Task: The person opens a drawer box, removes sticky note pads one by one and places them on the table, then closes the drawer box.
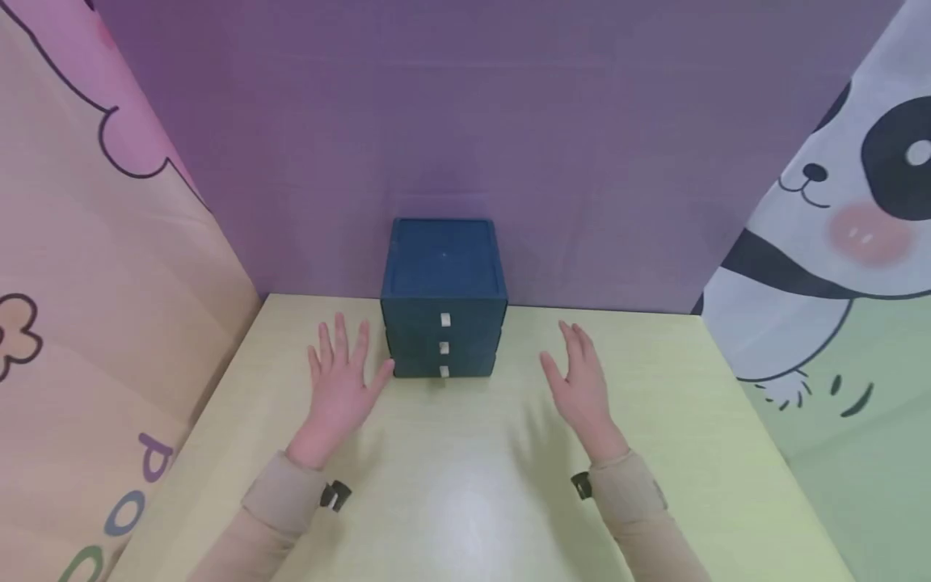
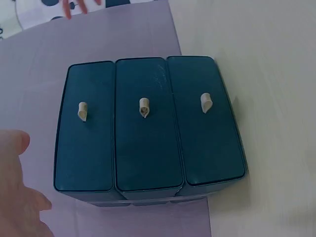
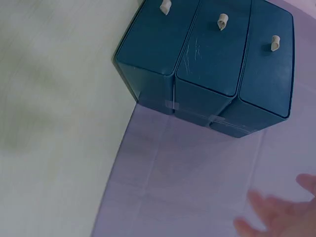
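Note:
A dark blue drawer unit (image 1: 444, 259) stands at the table's back edge, its three drawers pushed in. Each drawer front bears a small pale pull tab, such as the top one (image 1: 445, 320); all three tabs show in the left wrist view on the drawer fronts (image 2: 148, 158). My left hand (image 1: 340, 396) hovers to the left of the unit with fingers spread and holds nothing. On the other side my right hand (image 1: 585, 392) is held up, fingers straight, apart from the unit. Its fingers (image 3: 276, 212) appear blurred in the right wrist view.
The pale table (image 1: 451, 485) reaches back to a purple cloth backdrop (image 1: 509, 145). A printed cloth with lettering (image 1: 109, 267) hangs on the left, and one with a panda (image 1: 793, 267) hangs on the right. Dark wrist cameras sit at both sleeves.

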The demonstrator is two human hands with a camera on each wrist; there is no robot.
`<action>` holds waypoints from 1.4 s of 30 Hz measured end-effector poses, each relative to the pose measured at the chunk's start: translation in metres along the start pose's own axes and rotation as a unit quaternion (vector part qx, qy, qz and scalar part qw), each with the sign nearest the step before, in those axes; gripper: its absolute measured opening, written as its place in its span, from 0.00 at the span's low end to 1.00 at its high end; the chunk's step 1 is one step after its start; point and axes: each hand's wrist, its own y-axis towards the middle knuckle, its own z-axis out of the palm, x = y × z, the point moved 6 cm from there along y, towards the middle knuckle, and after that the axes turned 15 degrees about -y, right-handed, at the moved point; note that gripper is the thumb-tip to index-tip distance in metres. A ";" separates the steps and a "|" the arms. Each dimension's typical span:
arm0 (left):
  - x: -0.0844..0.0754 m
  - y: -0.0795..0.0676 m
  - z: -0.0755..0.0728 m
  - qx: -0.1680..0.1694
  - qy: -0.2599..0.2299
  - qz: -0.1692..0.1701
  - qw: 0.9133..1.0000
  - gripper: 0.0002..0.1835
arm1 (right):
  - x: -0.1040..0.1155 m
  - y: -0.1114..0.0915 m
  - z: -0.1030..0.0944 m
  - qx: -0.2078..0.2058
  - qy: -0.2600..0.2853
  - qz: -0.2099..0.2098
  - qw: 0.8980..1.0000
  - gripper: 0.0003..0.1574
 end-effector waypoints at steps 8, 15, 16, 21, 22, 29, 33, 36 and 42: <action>0.016 0.026 -0.012 0.052 -0.220 -0.090 0.970 0.34 | -0.018 0.001 0.028 0.127 0.240 0.122 0.955 0.31; 0.021 0.056 -0.011 0.090 -0.306 -0.127 0.939 0.32 | -0.023 -0.003 0.054 0.185 0.357 0.164 0.901 0.30; 0.022 0.060 -0.011 0.092 -0.316 -0.131 0.935 0.32 | -0.022 -0.004 0.057 0.188 0.360 0.164 0.899 0.30; 0.025 0.078 -0.005 0.105 -0.370 -0.154 0.910 0.33 | -0.016 -0.007 0.068 0.207 0.371 0.146 0.893 0.29; 0.025 0.081 -0.003 0.107 -0.380 -0.158 0.905 0.33 | -0.015 -0.007 0.070 0.210 0.375 0.146 0.891 0.27; 0.018 0.098 0.004 0.106 -0.443 -0.184 0.871 0.34 | -0.008 -0.011 0.088 0.225 0.388 0.142 0.882 0.26; 0.011 0.105 0.006 0.109 -0.440 -0.182 0.872 0.36 | -0.004 -0.011 0.093 0.231 0.398 0.147 0.876 0.26; 0.006 0.110 0.005 0.115 -0.426 -0.175 0.880 0.37 | -0.001 -0.009 0.095 0.230 0.405 0.145 0.873 0.26; 0.004 0.115 0.004 0.118 -0.413 -0.191 0.883 0.37 | 0.012 -0.004 0.095 0.239 0.420 0.128 0.866 0.26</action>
